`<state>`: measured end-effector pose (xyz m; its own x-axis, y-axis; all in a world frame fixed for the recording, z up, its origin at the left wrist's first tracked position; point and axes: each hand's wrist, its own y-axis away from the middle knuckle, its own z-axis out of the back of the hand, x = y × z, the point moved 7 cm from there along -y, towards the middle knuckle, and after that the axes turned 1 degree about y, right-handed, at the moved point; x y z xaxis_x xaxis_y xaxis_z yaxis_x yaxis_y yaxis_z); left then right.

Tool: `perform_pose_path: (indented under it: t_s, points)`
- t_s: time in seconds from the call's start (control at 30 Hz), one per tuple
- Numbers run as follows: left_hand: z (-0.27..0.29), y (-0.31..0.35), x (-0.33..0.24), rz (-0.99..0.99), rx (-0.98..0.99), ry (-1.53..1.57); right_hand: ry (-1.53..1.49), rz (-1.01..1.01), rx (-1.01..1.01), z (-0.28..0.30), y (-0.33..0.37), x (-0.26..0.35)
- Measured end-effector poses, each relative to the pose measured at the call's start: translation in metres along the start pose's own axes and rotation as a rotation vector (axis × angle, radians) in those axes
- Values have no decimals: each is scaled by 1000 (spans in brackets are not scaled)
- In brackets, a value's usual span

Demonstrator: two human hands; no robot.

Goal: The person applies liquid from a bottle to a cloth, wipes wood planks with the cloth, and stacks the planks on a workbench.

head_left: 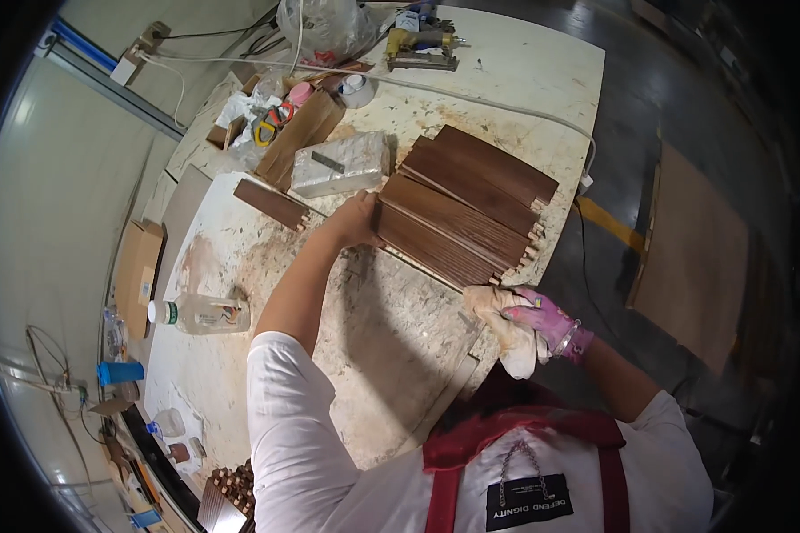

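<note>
Dark brown wooden boards (444, 233) lie side by side on the work table, with small pale pegs along their right ends. My bare left hand (357, 219) is closed around the left end of the nearest boards, its fingertips partly hidden. At the near right corner of those boards, my right hand (549, 322) in a pink-stained glove holds a bunched cream cloth (505, 336). The cloth touches the board edge. A separate short brown slat (271, 203) lies to the left of my left hand, with pegs at its right end.
Beyond the boards sits a wrapped silvery block (342, 166), near a cardboard box (304, 133) of odds and ends and a tape roll (356, 91). A nail gun (420, 49) lies farther back, by a pale hose (489, 103). A plastic bottle (206, 314) lies at left.
</note>
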<state>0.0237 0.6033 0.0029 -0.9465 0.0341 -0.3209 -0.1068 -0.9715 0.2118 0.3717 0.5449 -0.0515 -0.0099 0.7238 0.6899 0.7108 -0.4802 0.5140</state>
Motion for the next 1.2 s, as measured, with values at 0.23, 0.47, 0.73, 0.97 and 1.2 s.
perform_pose_path:
  t_s: [0.23, 0.47, 0.73, 0.97, 1.2]
  points:
    - [47, 20, -40, -29, -5, -222, 66, 57, 34, 13, -2, -5]
    - [51, 123, -63, 144, -283, -264, 138, 65, 82, 9, 3, -2]
    - [-39, 310, -88, 858, -546, -157, 781, 297, 47, -64, 35, 68]
    - [-86, 392, -109, 1191, -727, 155, 1200, 675, 181, -163, -14, 81]
    - [-128, 413, -111, 1071, -958, 507, 1690, 830, 583, -337, 8, -13]
